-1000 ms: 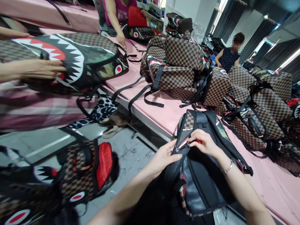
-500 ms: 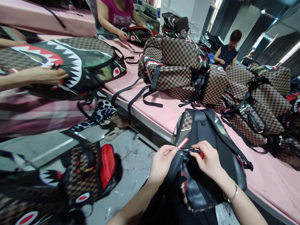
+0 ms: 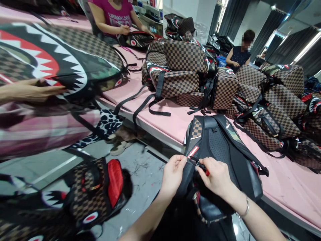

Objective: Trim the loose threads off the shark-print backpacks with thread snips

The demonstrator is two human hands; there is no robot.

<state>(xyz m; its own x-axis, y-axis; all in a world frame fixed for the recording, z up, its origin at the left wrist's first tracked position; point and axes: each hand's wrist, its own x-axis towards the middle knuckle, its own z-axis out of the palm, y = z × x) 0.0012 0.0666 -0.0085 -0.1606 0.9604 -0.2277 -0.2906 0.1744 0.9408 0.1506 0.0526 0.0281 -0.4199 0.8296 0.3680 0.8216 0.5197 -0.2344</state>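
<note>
A black backpack (image 3: 220,150), with camouflage and brown-checked trim, leans back-panel-up between my lap and the pink table edge. My left hand (image 3: 173,174) has thumb and forefinger pinched at the edge of its shoulder strap (image 3: 187,180), just below a red-and-white strip (image 3: 193,152). Whether a loose thread is also in that pinch is too small to tell. In my right hand (image 3: 217,175) are small dark thread snips (image 3: 194,160) with a bit of red at the handle. Their tips point left, at the strap close to my left fingertips.
Checked backpacks (image 3: 185,57) are heaped along the pink table (image 3: 160,122), straps hanging over its edge. At left, a co-worker's hand (image 3: 32,92) touches a shark-mouth bag (image 3: 75,70). More bags (image 3: 90,194) sit low at left above the littered floor (image 3: 145,170). Two people work across the table.
My right hand has moved left, bringing the snips' tips up to the strap by my left fingers. The co-worker's shark-mouth bag has shifted left and tilted.
</note>
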